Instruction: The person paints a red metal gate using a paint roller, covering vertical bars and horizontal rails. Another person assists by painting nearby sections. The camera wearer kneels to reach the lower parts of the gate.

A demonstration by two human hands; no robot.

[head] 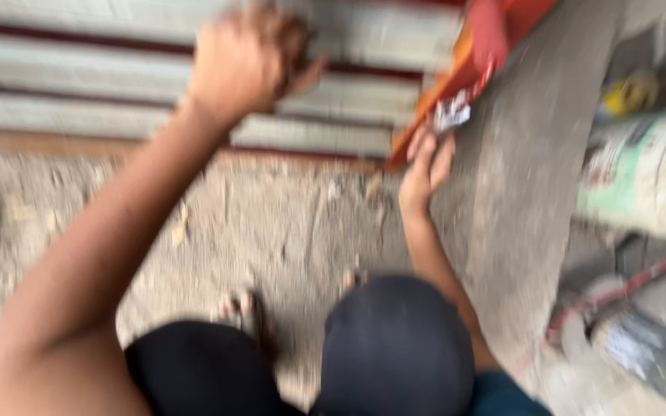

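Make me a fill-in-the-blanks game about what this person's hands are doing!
1. The left hand rests on the pale ____ boards.
2. The right hand reaches toward a frame coloured ____.
3. The ground under the feet is ____.

Missing words: stacked; orange; dirt

small white-and-dark label [452,115] on the orange frame [456,77], blurred green-and-white labelled drum [645,173] well right of the frame

Soft, even daylight; heavy motion blur throughout.
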